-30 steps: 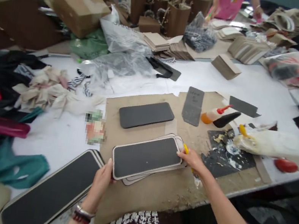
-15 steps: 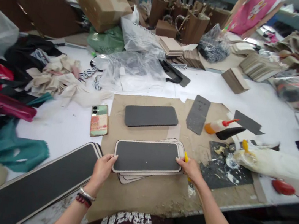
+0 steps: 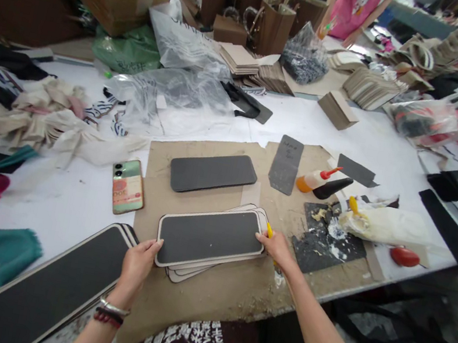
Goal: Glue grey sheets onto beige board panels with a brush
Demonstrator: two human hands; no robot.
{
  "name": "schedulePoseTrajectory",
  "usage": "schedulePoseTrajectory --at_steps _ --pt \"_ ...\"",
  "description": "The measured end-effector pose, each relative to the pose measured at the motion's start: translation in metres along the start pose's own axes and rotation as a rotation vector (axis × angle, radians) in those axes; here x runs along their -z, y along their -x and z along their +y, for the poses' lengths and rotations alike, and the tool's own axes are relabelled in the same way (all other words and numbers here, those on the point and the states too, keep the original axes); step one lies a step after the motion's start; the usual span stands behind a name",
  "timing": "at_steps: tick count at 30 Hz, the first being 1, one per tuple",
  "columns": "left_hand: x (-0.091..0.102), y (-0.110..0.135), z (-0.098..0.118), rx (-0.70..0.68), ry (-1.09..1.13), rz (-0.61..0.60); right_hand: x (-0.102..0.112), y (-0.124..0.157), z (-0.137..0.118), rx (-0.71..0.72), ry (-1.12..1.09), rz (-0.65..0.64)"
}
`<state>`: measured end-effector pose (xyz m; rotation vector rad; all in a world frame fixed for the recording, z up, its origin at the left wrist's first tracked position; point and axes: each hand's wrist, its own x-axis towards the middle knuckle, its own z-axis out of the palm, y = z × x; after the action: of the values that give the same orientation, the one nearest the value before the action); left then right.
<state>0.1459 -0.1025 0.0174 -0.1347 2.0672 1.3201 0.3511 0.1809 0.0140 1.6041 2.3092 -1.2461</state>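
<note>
While both hands bracket it, the top panel (image 3: 211, 237) (dark grey face, cream border, rounded corners) lies flat on a small stack of like panels (image 3: 193, 272) near the front of the brown paper sheet (image 3: 205, 303) that covers this part of the white table (image 3: 393, 147). Its long axis runs left to right across the person, slightly skewed, so the right end points a little farther away than the left. The panels beneath it fan out at their corners.

The left hand (image 3: 137, 262) meets the panel's left short end, fingers gently curled with the tips against the edge; whether they hook under it I cannot tell. The right hand (image 3: 276, 248) has its fingertips on the right short end, and the remaining fingers are closed around a yellow tool (image 3: 269, 230), of which only the tip shows.

Just beyond the stack lies a plain dark grey panel (image 3: 212, 171), on the same skewed line. A phone (image 3: 128, 185) lies left of the brown sheet. By the left forearm, a much longer stack of bordered panels (image 3: 44, 287) runs diagonally toward the table's near corner. To the right are a grey strip (image 3: 286, 164), an orange glue bottle (image 3: 315, 178) on its side and a glue-smeared black mat (image 3: 323, 241).
</note>
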Motion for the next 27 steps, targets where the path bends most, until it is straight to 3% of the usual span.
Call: schedulePoseTrajectory --at_steps 6,10,13,15,19,24,27 --pt "-0.002 -0.002 0.001 0.004 -0.001 -0.007 0.001 0.001 -0.007 -0.007 0.032 0.009" --pt "-0.005 0.013 0.014 -0.119 -0.089 -0.008 0.009 0.014 -0.017 0.069 0.054 -0.006" --pt "0.000 0.031 0.022 -0.159 -0.093 0.094 0.017 0.024 -0.021 0.114 0.152 0.022" --pt "0.013 0.038 0.025 -0.162 -0.073 0.188 0.019 0.021 -0.029 0.112 0.222 0.045" --pt "0.072 0.057 0.016 -0.172 -0.017 0.334 -0.010 0.024 -0.077 0.291 0.224 -0.058" --pt "0.170 0.089 -0.030 -0.127 0.085 0.527 -0.096 0.071 -0.160 0.490 0.181 -0.223" --pt "0.213 0.096 -0.060 -0.074 0.123 0.620 -0.146 0.089 -0.193 0.596 0.141 -0.286"
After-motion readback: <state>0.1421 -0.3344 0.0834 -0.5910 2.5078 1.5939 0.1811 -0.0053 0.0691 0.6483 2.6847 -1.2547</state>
